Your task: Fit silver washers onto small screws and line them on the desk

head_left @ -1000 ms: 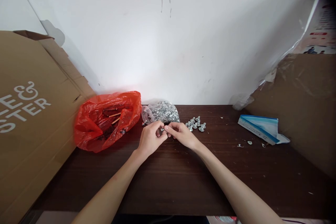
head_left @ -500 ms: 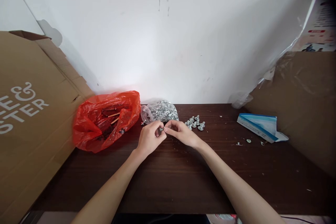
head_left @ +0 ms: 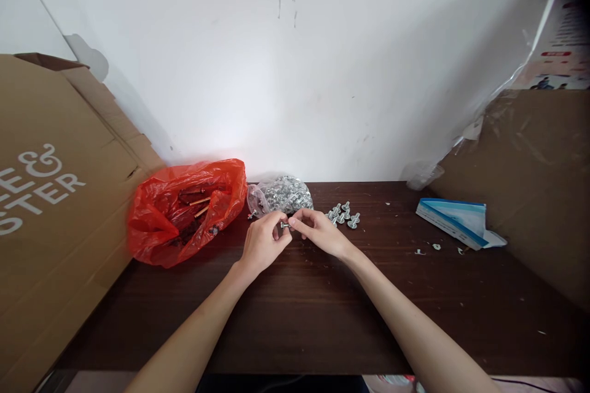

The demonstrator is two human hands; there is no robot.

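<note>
A small silver bolt (head_left: 284, 226) with a wide round flange is pinched between the thumb and forefinger of my left hand (head_left: 265, 238). My right hand (head_left: 320, 232) meets it from the right, thumb and forefinger closed at its end; exactly what the fingertips cover is hidden. Just behind both hands lies a clear plastic bag (head_left: 286, 194) full of similar shiny metal parts. Right of my right hand, several flanged bolts (head_left: 341, 214) stand or lie in a loose cluster on the dark wooden table (head_left: 295, 313).
An open red plastic bag (head_left: 152, 221) holding dark and wood-coloured sticks sits at left against a cardboard box (head_left: 41, 209). To the right lie a blue-and-white packet (head_left: 454, 221) and white scraps (head_left: 436, 247). A white wall (head_left: 322, 86) rises behind the table.
My right thumb and forefinger have shifted slightly up on the bolt, and more of it shows between the hands. My left hand has stayed in place.
</note>
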